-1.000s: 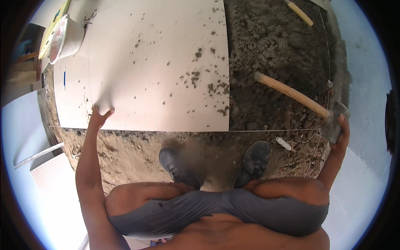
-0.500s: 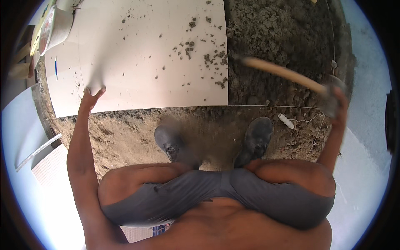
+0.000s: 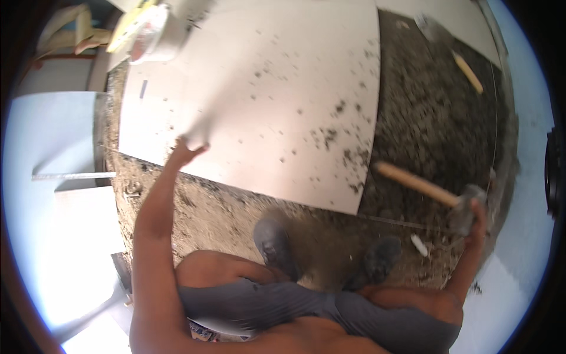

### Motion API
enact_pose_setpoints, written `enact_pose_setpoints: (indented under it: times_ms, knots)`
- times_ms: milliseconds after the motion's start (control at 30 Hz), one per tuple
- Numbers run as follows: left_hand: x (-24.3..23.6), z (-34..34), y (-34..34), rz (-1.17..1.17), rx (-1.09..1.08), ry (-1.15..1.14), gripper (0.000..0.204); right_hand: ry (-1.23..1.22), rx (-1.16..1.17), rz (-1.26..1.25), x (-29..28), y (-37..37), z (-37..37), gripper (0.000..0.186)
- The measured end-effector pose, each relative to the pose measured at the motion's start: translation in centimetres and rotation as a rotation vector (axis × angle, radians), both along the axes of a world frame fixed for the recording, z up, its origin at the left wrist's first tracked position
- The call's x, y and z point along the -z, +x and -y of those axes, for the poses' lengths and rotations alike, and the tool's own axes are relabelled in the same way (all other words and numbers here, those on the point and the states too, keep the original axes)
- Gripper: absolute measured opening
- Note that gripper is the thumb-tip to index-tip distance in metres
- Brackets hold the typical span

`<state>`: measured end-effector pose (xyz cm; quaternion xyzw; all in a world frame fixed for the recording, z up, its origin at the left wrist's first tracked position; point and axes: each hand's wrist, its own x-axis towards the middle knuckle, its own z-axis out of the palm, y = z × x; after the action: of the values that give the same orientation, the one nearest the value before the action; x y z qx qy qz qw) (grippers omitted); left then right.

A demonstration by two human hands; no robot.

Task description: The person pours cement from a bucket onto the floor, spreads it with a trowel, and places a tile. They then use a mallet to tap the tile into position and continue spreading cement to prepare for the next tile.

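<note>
The wooden-handled hammer (image 3: 421,184) is at the person's right, above the dark loose soil (image 3: 436,112) between the cream tile slab (image 3: 253,124) and the pale blue wall (image 3: 530,147). The right hand (image 3: 476,221) has it by the grey head, fingers curled around the side nearest the wall, so the handle points away from the palm. Its long axis slants from the head at lower right to the handle's end at upper left, that end near the slab's right edge; whether the handle touches the soil I cannot tell. The left hand (image 3: 188,154) is at the slab's near edge, left of its middle, with thumb and fingers spread wide and nothing seen in its grasp; whether the fingers hook the edge is not clear. That near edge slopes down rightward to a corner, where the taut string (image 3: 407,223) carries on toward the wall. The hammer's head sits close to the wall, leaving little room on that side, while the soil spreads broadly beyond the handle up to a wooden-handled trowel (image 3: 469,72). The white spool (image 3: 419,245) lies on the near side of the string, and a bucket (image 3: 162,38) stands at the slab's far left.
</note>
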<state>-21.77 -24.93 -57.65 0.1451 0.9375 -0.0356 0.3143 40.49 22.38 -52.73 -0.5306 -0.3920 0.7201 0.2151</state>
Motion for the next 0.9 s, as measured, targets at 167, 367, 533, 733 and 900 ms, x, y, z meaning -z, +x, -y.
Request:
enact_pose_setpoints:
  times_ms: [167, 367, 533, 733, 900]
  knots:
    - [-1.1, 0.7, -0.5, -0.005, -0.005, -0.080, 0.135, 0.017, -0.009, 0.013, 5.0, 1.1, 0.5, 0.044]
    - [1.7, 2.9, -0.8, -0.094, -0.037, 0.094, 0.137, 0.028, 0.037, -0.074, -1.2, 4.4, -0.5, 0.037]
    - [2.5, 1.1, -2.2, -0.122, -0.043, 0.111, 0.131, 0.088, -0.012, 0.085, 3.2, 2.2, 0.6, 0.037]
    - [3.4, 2.0, -0.8, -0.116, -0.101, 0.051, 0.138, 0.155, 0.076, 0.046, 1.2, 0.3, 1.9, 0.042]
    - [1.7, -0.2, 6.7, -0.021, 0.051, -0.163, 0.152, 0.060, 0.173, -0.038, -2.2, 4.9, 1.4, 0.046]
